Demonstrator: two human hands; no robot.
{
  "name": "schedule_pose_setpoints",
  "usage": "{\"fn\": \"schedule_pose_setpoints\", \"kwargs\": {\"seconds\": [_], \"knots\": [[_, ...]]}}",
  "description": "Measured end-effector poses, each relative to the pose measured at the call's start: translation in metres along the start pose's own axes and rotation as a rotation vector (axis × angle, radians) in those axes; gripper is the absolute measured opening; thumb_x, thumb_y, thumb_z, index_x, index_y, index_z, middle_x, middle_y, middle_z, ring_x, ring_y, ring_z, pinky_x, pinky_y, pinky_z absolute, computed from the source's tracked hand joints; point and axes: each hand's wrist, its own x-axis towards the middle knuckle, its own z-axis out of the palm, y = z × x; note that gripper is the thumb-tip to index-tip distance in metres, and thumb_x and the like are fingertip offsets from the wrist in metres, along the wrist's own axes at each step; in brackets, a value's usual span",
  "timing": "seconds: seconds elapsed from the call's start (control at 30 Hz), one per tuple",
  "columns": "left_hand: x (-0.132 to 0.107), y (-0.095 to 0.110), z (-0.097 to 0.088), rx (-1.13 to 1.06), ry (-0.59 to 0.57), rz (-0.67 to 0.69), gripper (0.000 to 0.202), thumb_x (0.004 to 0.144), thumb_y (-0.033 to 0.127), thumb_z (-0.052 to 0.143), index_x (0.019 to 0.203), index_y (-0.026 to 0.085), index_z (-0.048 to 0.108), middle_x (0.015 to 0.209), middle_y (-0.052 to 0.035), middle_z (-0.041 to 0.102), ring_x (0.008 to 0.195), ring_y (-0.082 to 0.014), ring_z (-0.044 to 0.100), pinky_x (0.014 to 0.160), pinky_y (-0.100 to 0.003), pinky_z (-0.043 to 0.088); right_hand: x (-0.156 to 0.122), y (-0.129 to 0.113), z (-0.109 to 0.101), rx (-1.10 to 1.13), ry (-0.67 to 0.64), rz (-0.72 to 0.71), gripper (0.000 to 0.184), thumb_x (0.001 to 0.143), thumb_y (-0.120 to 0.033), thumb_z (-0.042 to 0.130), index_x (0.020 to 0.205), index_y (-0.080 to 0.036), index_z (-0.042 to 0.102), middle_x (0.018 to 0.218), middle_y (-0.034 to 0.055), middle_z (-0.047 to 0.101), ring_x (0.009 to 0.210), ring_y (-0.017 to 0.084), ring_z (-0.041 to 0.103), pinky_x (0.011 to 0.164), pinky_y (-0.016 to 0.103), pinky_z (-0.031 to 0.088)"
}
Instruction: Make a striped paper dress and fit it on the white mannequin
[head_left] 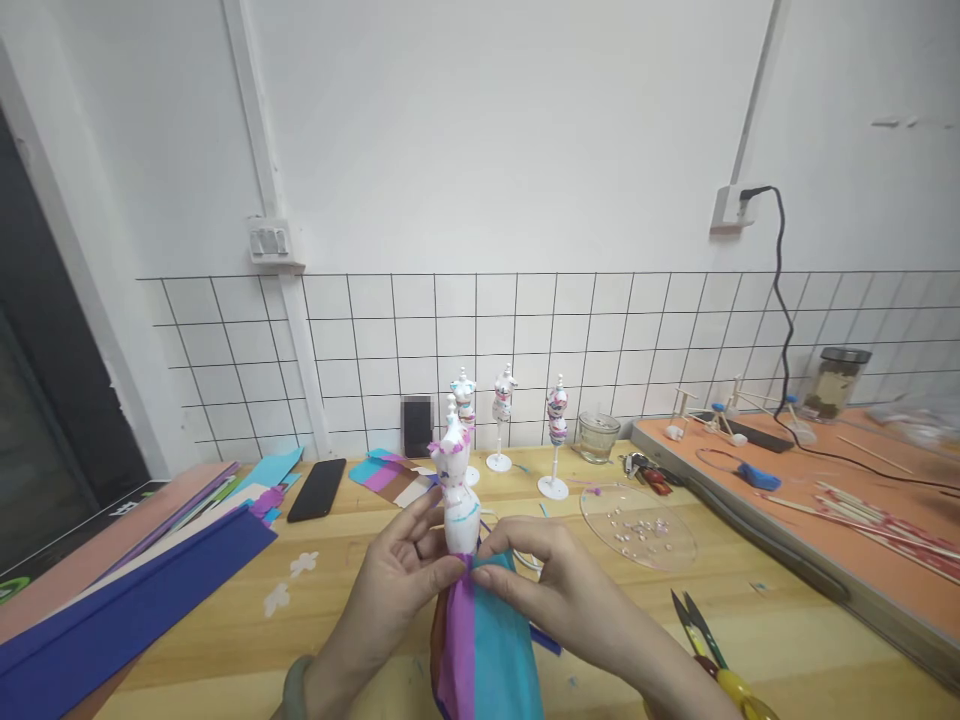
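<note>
A small white mannequin figure (pixel 457 490) stands upright between my hands over the wooden table (pixel 787 650). A skirt of purple and teal crepe paper (pixel 484 650) hangs from its waist. My left hand (pixel 397 585) pinches the paper at the waist from the left. My right hand (pixel 547 580) pinches it from the right, fingertips touching the figure's base.
Three more mannequin figures (pixel 555 420) stand on stands by the tiled wall. Crepe paper rolls (pixel 127 610) lie at left, beside a black phone (pixel 316 490). A clear dish of beads (pixel 637 525), scissors (pixel 712 650), a glass cup (pixel 598 437) and an orange board (pixel 825 500) sit at right.
</note>
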Motion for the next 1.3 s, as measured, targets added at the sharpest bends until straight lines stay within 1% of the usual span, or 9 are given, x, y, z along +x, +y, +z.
{"fn": "schedule_pose_setpoints", "kwargs": {"seconds": [0.1,0.17,0.27,0.4,0.5,0.7,1.0,1.1,1.3], "knots": [[0.000,0.000,0.001,-0.003,-0.022,0.015,0.054,0.066,0.008,0.073,0.114,0.029,0.059,0.110,-0.0052,0.067,0.099,-0.0214,0.063,0.083,-0.030,0.051,0.000,-0.002,0.000,0.060,-0.051,-0.009,0.004,0.081,-0.022,0.062,0.083,-0.023,0.066,0.084,-0.0027,0.067,0.080,0.012,0.060,0.074,0.022,0.044],[-0.001,0.001,0.002,-0.002,-0.028,0.014,0.052,0.067,0.007,0.073,0.113,0.028,0.059,0.111,-0.0051,0.066,0.100,-0.0208,0.062,0.083,-0.029,0.051,0.000,-0.001,0.000,0.067,-0.055,-0.013,0.005,0.081,-0.021,0.062,0.083,-0.023,0.066,0.085,-0.0026,0.067,0.081,0.012,0.060,0.075,0.022,0.044],[-0.001,0.001,0.002,0.000,-0.025,0.010,0.051,0.068,0.007,0.072,0.112,0.029,0.059,0.114,-0.0047,0.065,0.101,-0.0193,0.062,0.084,-0.026,0.050,0.000,0.002,0.001,0.045,-0.015,-0.004,0.006,0.081,-0.019,0.061,0.081,-0.023,0.066,0.081,-0.0032,0.067,0.077,0.012,0.060,0.073,0.022,0.044],[-0.001,0.001,0.002,0.008,-0.024,0.004,0.051,0.067,0.007,0.073,0.111,0.027,0.059,0.110,-0.0047,0.066,0.100,-0.0189,0.062,0.084,-0.025,0.050,0.001,0.004,0.003,0.038,0.039,0.040,0.003,0.079,-0.021,0.063,0.080,-0.022,0.064,0.077,-0.0038,0.066,0.072,0.011,0.059,0.066,0.021,0.044],[-0.001,0.002,0.003,0.020,-0.029,0.000,0.048,0.066,0.008,0.074,0.109,0.026,0.060,0.110,-0.0053,0.066,0.101,-0.0199,0.062,0.083,-0.026,0.050,0.002,0.005,0.004,0.040,0.040,0.047,0.001,0.078,-0.021,0.064,0.078,-0.021,0.063,0.077,-0.0039,0.066,0.072,0.011,0.058,0.066,0.020,0.044],[-0.002,0.003,0.004,0.053,-0.044,-0.001,0.042,0.066,0.012,0.075,0.103,0.024,0.060,0.105,-0.0051,0.068,0.100,-0.0202,0.062,0.081,-0.025,0.050,0.002,0.006,0.006,0.031,0.034,0.085,0.006,0.080,-0.024,0.060,0.076,-0.019,0.059,0.076,-0.0018,0.064,0.072,0.013,0.058,0.067,0.023,0.045],[-0.005,0.007,0.011,0.092,-0.022,-0.063,0.046,0.068,0.017,0.074,0.109,0.019,0.053,0.111,-0.0109,0.065,0.104,-0.0244,0.060,0.089,-0.033,0.046,0.003,0.007,0.005,0.045,0.057,0.065,0.006,0.079,-0.024,0.061,0.076,-0.019,0.059,0.077,-0.0008,0.064,0.075,0.015,0.058,0.070,0.025,0.045],[-0.006,0.008,0.015,0.120,-0.005,-0.064,0.046,0.069,0.018,0.073,0.110,0.020,0.051,0.113,-0.0107,0.064,0.105,-0.0232,0.059,0.090,-0.032,0.045,0.002,0.008,0.005,0.040,0.063,0.026,0.004,0.079,-0.021,0.061,0.076,-0.020,0.058,0.078,-0.0018,0.064,0.076,0.014,0.059,0.071,0.024,0.044],[-0.006,0.005,0.017,0.208,0.004,-0.012,0.036,0.078,0.022,0.064,0.111,0.021,0.050,0.114,-0.0089,0.064,0.109,-0.0204,0.056,0.092,-0.028,0.043,0.001,0.005,0.006,-0.009,0.058,-0.008,0.003,0.080,-0.019,0.059,0.080,-0.021,0.058,0.081,-0.0019,0.065,0.077,0.014,0.059,0.071,0.025,0.044]]}}
